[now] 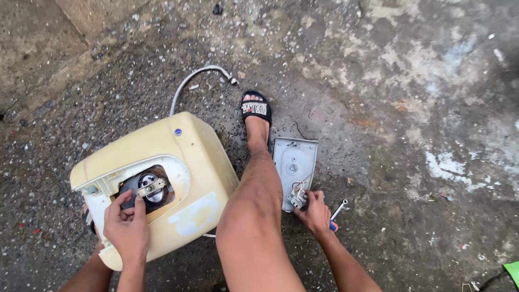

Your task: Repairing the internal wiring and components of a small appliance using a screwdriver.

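Now your left hand (127,230) rests on the open face of the yellowed water heater tank (178,162), which lies on its side on the rough concrete ground (411,108). Its fingers are spread and loosely curled, fingertips touching the dark round opening (146,189) where a metal bracket (152,187) sits across a shiny round fitting; the hand presses there rather than grasping anything.

Your right hand (314,212) is on the far side of your bare leg (259,205) from the tank, down at the ground. It is closed around a small part with short wires (298,197) at the near end of a grey cover plate (294,162), which lies flat, inner face up. You also have something with a blue tip (333,227) under that hand, though what it is cannot be told. A small wrench (339,208) lies just beside the hand, on the side away from the tank.

Beyond the tank, a grey hose (194,78) curves across the ground. Your foot, in a black slide sandal (255,108), stands between the tank and the cover plate.
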